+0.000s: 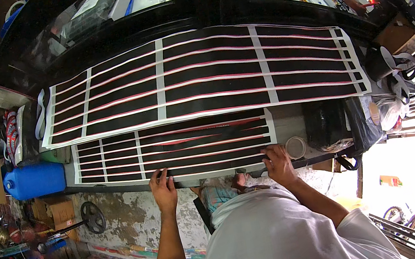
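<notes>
A smaller black sheet with white stripes and thin red lines (pixel 201 159) lies along the near part of the table. On its near edge, left of the middle, rest the spread fingertips of my left hand (pixel 165 195). My right hand (pixel 281 167) touches the sheet's near right corner, thumb and fingers apart. Beyond lies a larger stack of similar striped sheets (pixel 211 87), overlapping the smaller sheet's far edge. A dark, uneven strip with red shows in the smaller sheet's middle. Right beside my right hand sits a round clear lid or roll (pixel 295 147).
A blue jerrycan (pixel 36 180) stands at the table's left end. Black plastic-wrapped bundles (pixel 353 120) and a dark cylindrical container (pixel 382 62) are at the right. Glass-fronted cabinets (pixel 218 0) border the far side. A black handwheel (pixel 93 217) sits below left.
</notes>
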{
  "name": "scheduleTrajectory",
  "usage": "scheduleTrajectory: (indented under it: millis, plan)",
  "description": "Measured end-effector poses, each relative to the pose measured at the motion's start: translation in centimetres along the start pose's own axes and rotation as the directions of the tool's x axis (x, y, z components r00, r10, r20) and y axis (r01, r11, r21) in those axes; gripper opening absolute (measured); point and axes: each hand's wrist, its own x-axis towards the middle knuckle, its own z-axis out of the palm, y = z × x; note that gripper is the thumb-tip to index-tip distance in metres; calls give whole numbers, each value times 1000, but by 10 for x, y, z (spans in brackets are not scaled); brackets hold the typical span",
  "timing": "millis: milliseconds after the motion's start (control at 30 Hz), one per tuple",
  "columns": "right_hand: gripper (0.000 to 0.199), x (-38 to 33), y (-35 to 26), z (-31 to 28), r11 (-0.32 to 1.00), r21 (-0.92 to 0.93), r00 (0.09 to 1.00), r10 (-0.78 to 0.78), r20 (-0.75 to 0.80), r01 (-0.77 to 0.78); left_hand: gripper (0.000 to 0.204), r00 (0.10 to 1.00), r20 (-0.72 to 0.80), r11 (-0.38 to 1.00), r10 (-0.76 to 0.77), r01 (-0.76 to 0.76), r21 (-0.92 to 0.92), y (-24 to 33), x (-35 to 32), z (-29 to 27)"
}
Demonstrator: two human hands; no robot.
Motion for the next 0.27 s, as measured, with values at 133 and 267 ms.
scheduleTrajectory:
  millis: [133, 267]
  plan:
    - [37, -2, 3, 10, 999, -31, 999, -36, -23, 36, 35, 999, 52, 999, 2, 0, -50, -7, 3, 2]
    - [39, -10, 5, 12, 999, -53, 1000, -3, -8, 3, 34, 998, 14, 998, 59, -58, -24, -5, 2, 4]
